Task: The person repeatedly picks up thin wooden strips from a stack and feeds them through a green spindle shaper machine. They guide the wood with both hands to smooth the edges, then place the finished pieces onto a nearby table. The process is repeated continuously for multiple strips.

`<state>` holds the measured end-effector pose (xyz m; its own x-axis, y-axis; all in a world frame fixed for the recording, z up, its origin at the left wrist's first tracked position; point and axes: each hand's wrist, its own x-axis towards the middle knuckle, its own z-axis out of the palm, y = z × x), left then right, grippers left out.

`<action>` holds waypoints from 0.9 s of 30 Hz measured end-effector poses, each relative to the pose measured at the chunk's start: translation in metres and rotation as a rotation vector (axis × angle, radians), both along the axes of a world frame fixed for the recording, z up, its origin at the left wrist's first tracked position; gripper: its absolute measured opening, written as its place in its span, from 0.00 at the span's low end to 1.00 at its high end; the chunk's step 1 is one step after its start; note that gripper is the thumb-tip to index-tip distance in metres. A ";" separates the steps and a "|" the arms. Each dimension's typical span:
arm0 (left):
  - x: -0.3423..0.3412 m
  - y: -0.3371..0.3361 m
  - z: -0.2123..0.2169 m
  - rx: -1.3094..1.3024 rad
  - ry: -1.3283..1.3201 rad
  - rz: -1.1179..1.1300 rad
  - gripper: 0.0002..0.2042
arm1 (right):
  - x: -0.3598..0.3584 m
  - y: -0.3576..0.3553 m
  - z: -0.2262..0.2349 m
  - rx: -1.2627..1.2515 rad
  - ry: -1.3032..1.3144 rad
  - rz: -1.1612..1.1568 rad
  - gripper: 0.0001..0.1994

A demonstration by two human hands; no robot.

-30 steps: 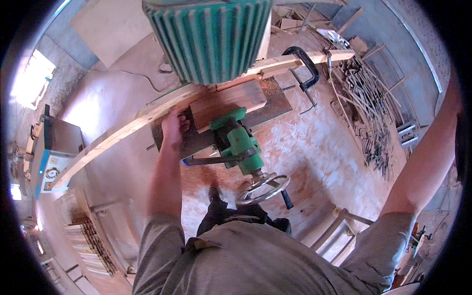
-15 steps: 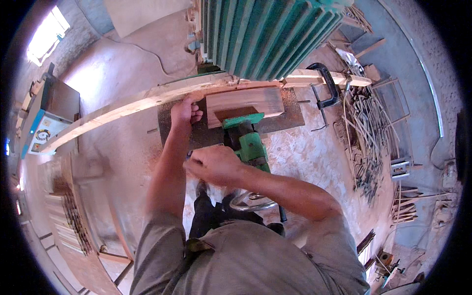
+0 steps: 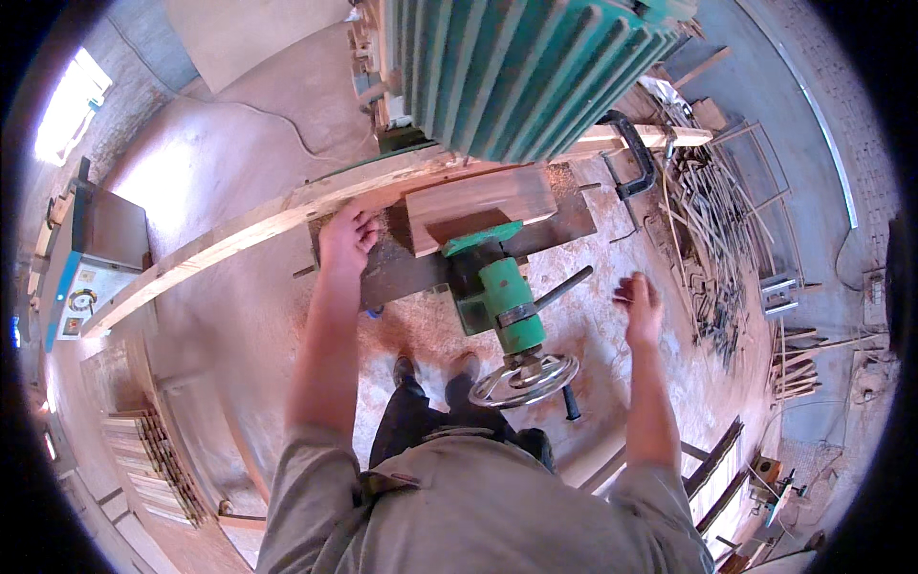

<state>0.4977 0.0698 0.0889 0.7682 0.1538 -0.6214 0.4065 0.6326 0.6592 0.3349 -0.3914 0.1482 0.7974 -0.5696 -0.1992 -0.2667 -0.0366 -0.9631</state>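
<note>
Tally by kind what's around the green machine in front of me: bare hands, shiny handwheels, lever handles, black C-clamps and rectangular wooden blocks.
Bare hands: 2, the left hand and the right hand
Shiny handwheel: 1
Lever handle: 1
Black C-clamp: 1
Rectangular wooden block: 1
Total: 6

"What do you have on up top?"
"A plain grey-brown shirt (image 3: 497, 512), its short sleeves (image 3: 308, 464) leaving my forearms (image 3: 323, 354) and hands (image 3: 346, 241) bare."
"Anything on the front?"
"A small fold or pocket edge (image 3: 397, 476) toward my left; I can't tell which."
"And lower down?"
"Dark, nearly black trousers (image 3: 397, 421), and dark brownish shoes (image 3: 405, 369)."
</note>
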 end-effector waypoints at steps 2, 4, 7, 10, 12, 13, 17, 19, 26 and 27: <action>-0.014 0.037 -0.002 0.016 -0.050 0.019 0.07 | -0.031 -0.012 0.009 0.037 0.026 -0.104 0.18; -0.027 0.104 -0.017 0.040 -0.136 0.056 0.06 | -0.064 -0.013 0.015 0.054 0.069 -0.233 0.17; -0.057 0.198 0.001 0.048 -0.131 0.064 0.03 | -0.123 -0.018 -0.005 0.157 0.102 -0.373 0.14; -0.096 0.260 0.015 0.131 -0.457 0.131 0.03 | -0.158 0.012 -0.005 0.218 0.109 -0.395 0.13; -0.123 0.303 0.020 0.185 -0.472 0.206 0.03 | -0.166 0.032 -0.003 0.267 0.088 -0.323 0.13; -0.133 0.312 0.029 0.241 -0.561 0.159 0.03 | -0.169 0.040 0.000 0.293 0.063 -0.264 0.13; -0.166 0.321 0.072 0.296 -0.484 0.105 0.07 | -0.162 0.105 0.033 0.217 0.021 -0.109 0.14; -0.177 0.307 0.074 0.298 -0.434 0.163 0.08 | -0.148 0.140 0.058 0.080 0.046 0.129 0.15; -0.228 0.066 0.077 -0.474 -0.660 -0.341 0.13 | -0.164 0.179 0.130 -0.139 -0.011 0.683 0.28; -0.256 0.014 0.091 -0.446 -0.561 -0.366 0.10 | -0.188 0.166 0.132 -0.064 -0.078 0.607 0.26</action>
<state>0.2413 0.0834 0.1801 0.9377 -0.3400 -0.0713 0.3224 0.7751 0.5435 0.1471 -0.2251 0.2798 0.9941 -0.0179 -0.1071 -0.1084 -0.2184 -0.9698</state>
